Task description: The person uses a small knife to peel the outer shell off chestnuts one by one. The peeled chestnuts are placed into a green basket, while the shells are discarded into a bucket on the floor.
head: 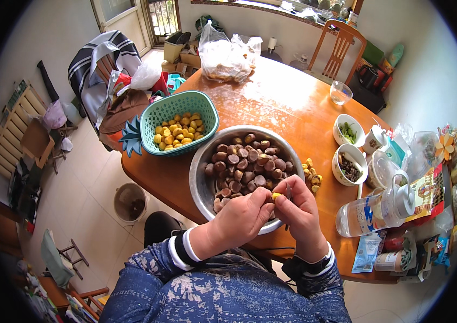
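Observation:
My left hand (238,216) and my right hand (299,214) meet over the near right rim of a steel bowl (197,181) full of brown-shelled chestnuts (248,161). Between their fingertips is a yellow chestnut kernel (276,196), pinched by both. A thin dark tool, perhaps a small knife, shows partly between the right fingers; most of it is hidden. Peeled yellow chestnuts (178,131) lie in a green pineapple-shaped plastic basket (208,105), left of the bowl. Several more yellow pieces (314,179) rest on the wooden table (172,177), just right of the bowl.
At the right stand two patterned bowls (341,177), (349,117), a glass cup (340,93), a lidded water jug (367,216) and several packets. Clear plastic bags (228,60) sit at the table's far end. A bucket (130,202) stands on the floor at left.

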Demonstrator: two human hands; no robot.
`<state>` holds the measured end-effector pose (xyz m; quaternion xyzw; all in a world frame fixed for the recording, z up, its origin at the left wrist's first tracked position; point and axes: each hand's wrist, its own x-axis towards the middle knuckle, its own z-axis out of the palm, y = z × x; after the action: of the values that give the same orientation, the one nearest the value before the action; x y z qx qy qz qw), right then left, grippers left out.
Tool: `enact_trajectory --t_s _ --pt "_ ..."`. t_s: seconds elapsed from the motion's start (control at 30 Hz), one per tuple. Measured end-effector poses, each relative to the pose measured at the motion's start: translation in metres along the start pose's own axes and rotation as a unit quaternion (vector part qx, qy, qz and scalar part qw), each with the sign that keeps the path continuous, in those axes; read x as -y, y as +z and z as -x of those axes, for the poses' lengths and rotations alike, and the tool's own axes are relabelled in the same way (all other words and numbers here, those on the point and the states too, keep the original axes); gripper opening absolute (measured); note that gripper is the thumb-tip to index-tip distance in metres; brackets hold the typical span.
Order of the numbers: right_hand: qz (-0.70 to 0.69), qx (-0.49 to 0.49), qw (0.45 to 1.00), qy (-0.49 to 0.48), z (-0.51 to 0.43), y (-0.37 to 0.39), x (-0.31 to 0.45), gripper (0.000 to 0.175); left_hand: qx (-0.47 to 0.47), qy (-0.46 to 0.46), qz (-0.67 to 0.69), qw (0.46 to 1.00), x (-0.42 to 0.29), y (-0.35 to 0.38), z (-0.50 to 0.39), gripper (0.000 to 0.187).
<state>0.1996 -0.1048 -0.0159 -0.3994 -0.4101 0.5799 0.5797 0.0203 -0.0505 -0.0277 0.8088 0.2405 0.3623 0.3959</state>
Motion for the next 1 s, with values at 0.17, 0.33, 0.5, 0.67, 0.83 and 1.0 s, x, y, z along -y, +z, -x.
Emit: enact_trajectory --t_s 0.17,0.33,0.5,0.67,0.83,1.0 --pt "-0.020 0.012 1.000 0.001 0.000 0.004 0.002 0.007 -0.014 0.031 -0.010 0.999 0.000 0.003 -0.002 0.011" --pt "-0.019 0.017 1.000 -0.008 0.001 0.006 0.000 0.007 -0.016 0.028 -0.037 0.999 0.001 0.003 -0.001 0.010" --pt "-0.033 0.018 0.999 -0.005 0.001 0.007 -0.002 0.007 -0.027 0.036 -0.017 0.999 0.004 0.004 -0.002 0.010" --pt "-0.062 0.019 0.998 -0.001 0.002 0.010 -0.003 0.010 -0.038 0.034 -0.009 0.999 0.003 0.003 -0.001 0.010" --pt "-0.064 0.015 0.998 -0.014 0.003 0.012 -0.005 0.011 -0.058 0.037 -0.007 0.998 0.002 0.004 0.000 0.009" --pt "-0.077 0.029 0.996 -0.033 0.002 0.011 -0.009 0.012 -0.059 0.033 0.022 0.997 0.002 0.004 -0.001 0.011"
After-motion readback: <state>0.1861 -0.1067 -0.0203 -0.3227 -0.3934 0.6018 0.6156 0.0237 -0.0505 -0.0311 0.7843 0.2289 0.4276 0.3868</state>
